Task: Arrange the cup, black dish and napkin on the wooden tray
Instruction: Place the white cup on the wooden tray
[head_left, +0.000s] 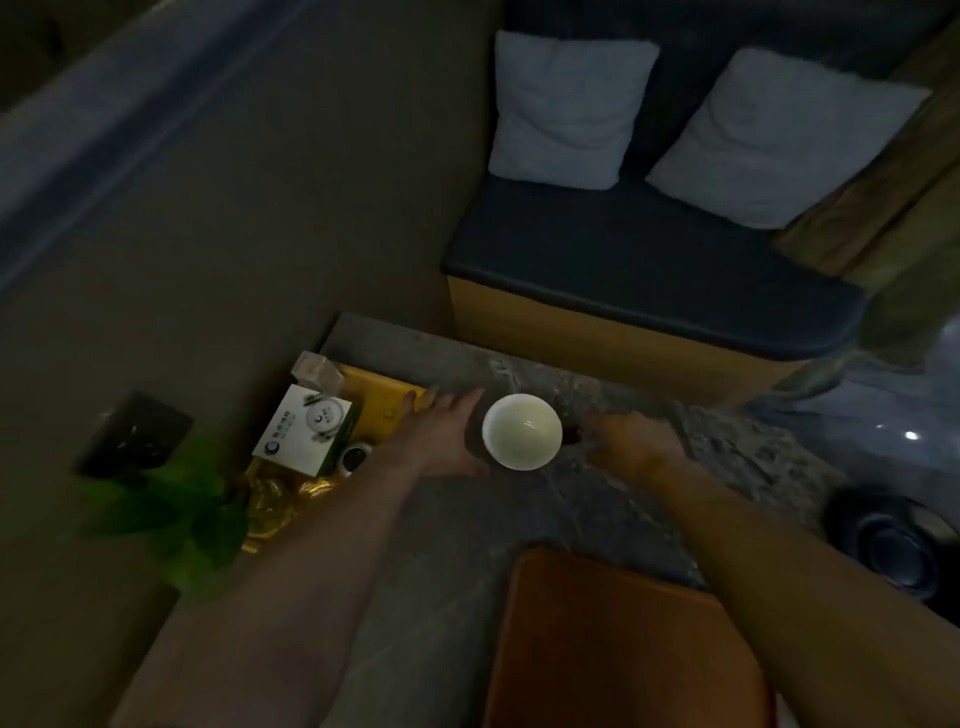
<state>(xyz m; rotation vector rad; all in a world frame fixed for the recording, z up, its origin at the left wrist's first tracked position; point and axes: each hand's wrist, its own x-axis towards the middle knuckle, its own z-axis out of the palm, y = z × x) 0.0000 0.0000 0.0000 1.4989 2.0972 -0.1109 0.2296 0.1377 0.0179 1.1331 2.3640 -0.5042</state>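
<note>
A white cup (522, 431) stands on the grey stone table (467, 545), with a dark rim showing at its sides that may be the black dish (570, 432). My left hand (447, 431) lies just left of the cup, fingers stretched forward and thumb by the cup's base. My right hand (631, 441) is just right of the cup, its blurred fingers curled toward the dark rim. The yellow wooden tray (376, 397) sits at the table's far left, beside my left fingertips. I see no napkin.
On the tray's near side are a white box (304, 431), a small cup (356, 457) and a glass teapot (270, 501). A green plant (182, 512) stands at the left, and an orange-brown seat (623, 649) is close in front. A cushioned bench (649, 270) is behind the table.
</note>
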